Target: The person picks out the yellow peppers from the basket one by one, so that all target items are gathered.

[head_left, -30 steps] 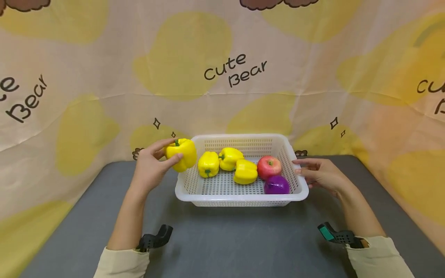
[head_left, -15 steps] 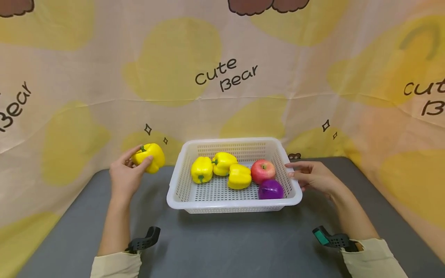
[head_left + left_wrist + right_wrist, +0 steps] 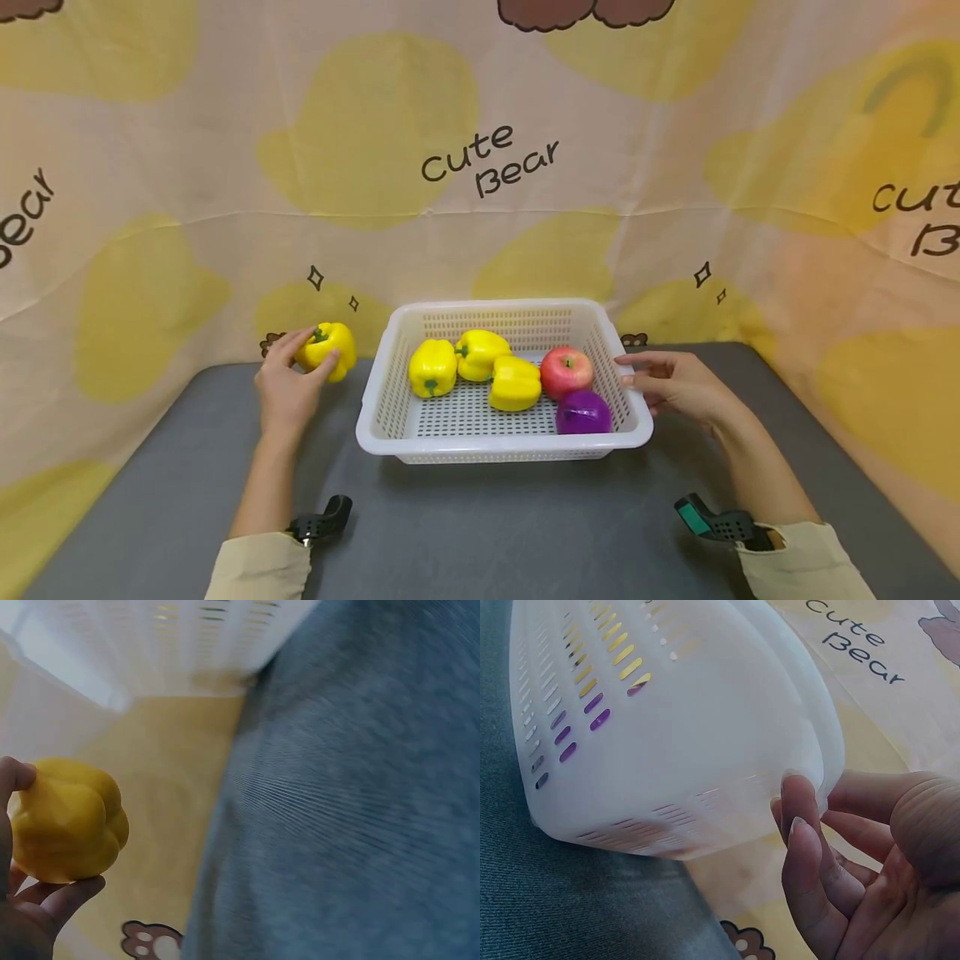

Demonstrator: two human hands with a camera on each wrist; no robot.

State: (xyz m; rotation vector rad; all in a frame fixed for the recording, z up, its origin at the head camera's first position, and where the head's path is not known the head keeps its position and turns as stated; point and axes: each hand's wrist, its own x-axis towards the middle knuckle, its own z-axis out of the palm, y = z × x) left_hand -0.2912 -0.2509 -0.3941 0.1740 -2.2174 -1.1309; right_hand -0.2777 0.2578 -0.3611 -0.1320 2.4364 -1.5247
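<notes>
My left hand (image 3: 288,387) grips a yellow bell pepper (image 3: 335,350), thumb on the near side and fingers round its far side, to the left of the white plastic basket (image 3: 480,446). The left wrist view has this pepper (image 3: 71,817) between thumb and fingertips, its lobed end facing the basket. My right hand (image 3: 678,383) pinches the basket's right rim. Up close in the right wrist view, bent fingers (image 3: 806,862) sit at the basket's rim. Inside the basket lie several yellow bell peppers (image 3: 432,368), a red apple (image 3: 566,372) and a shiny purple round thing (image 3: 583,412).
A grey cloth-covered table (image 3: 480,533) lies under the basket. Close behind it hangs a patterned yellow and cream backdrop (image 3: 420,250) with "Cute Bear" lettering. Dark camera mounts (image 3: 322,521) sit on both wrists.
My left hand has carried the yellow pepper left, away from above the basket's left rim, then slightly down. My right hand stays on the right rim. The head view has shifted slightly.
</notes>
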